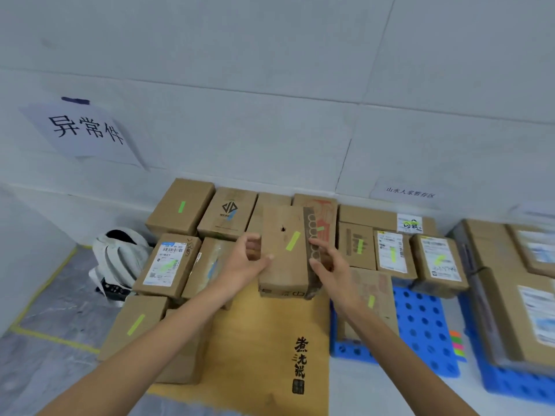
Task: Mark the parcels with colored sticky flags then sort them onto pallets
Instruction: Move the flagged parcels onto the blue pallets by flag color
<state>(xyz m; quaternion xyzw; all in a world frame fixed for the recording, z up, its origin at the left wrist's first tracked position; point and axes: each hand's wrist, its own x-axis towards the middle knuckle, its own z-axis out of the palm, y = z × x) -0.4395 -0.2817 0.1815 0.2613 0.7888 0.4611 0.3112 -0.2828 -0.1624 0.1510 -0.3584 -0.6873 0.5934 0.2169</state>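
Note:
I hold a brown cardboard parcel [283, 250] in the middle of the head view, above a row of boxes along the wall. A yellow-green sticky flag [292, 241] is stuck on its top. My left hand [247, 259] grips its left side, thumb on the top face. My right hand [327, 264] grips its right side, which bears a printed circle pattern. Below it lies a large flat yellow-brown box [270, 340] with black characters. A pad of colored sticky flags [458, 345] lies on the blue pallet [420, 325].
Several flagged parcels [180, 208] crowd the wall from left to right. More large boxes [516, 310] fill a second blue pallet at the right. A grey-white bag [120, 256] sits on the floor at the left, inside yellow floor tape. A paper sign [84, 130] hangs on the wall.

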